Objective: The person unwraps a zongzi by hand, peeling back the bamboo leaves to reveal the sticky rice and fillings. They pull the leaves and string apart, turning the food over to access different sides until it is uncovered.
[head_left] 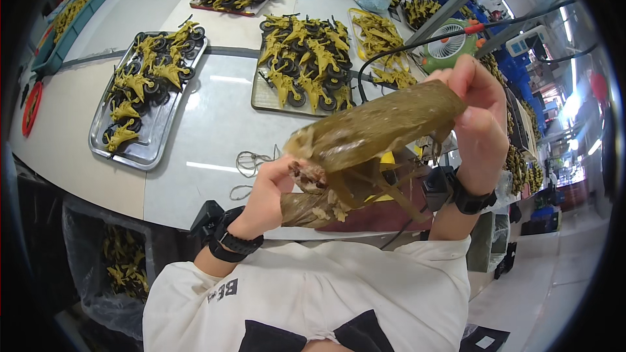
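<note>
**Both hands peel a leaf-wrapped rice dumpling above the table**

The dumpling (pixel 365 150) sits near the middle of the view, held up in the air between the two hands, over the near edge of the white table (pixel 215 124). Its olive-brown leaf is partly opened: a long flap runs up toward 2 o'clock, and sticky rice shows at the lower end, toward 8 o'clock.

The left hand (pixel 270 192) grips the lower end of the dumpling from 8 o'clock, fingers curled around the wrapped base. The right hand (pixel 479 124) is at 3 o'clock, fingers pinched on the top end of the leaf flap, pulling it upward. Loose leaf strips hang down between the hands. Each wrist wears a black band with a small black device.

On the table, at 12 o'clock from the dumpling, lies a metal tray (pixel 264 101) heaped with yellow toy figures on black wheels. A second tray (pixel 153 137) at 10 o'clock carries fewer of the same toys. More toy heaps lie at the far edge. A green fan (pixel 450 49) stands at 1 o'clock, well apart from the right hand. A tangle of string (pixel 251 163) lies on the table just beside the left hand, at 11 o'clock. A bag (pixel 124 267) with more toys hangs under the table at 8 o'clock.
</note>
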A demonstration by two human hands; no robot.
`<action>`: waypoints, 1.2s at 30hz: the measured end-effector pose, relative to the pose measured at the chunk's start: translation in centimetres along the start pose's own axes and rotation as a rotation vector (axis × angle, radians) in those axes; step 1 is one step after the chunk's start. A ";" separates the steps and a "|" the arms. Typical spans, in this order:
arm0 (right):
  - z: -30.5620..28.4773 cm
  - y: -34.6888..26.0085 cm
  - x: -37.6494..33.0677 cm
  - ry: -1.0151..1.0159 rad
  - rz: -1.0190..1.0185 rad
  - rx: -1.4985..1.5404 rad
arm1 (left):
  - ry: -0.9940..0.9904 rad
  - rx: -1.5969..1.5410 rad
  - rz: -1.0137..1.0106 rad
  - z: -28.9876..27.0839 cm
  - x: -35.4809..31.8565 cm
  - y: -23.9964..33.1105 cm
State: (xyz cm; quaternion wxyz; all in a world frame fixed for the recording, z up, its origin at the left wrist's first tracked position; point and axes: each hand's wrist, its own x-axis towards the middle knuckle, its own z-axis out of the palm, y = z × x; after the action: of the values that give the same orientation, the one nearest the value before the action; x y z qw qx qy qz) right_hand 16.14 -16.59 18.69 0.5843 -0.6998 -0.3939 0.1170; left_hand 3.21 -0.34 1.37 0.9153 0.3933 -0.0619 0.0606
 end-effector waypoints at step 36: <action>-0.2 9.6 -4.4 -0.465 -0.191 1.102 | -0.014 0.541 0.189 -0.9 -0.3 0.4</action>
State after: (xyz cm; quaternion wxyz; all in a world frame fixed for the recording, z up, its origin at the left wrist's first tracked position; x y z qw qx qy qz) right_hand 17.30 -19.81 8.72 0.7672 -0.2118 -0.4536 0.4009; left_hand 2.95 0.60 1.01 0.7669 0.6163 -0.0863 0.1571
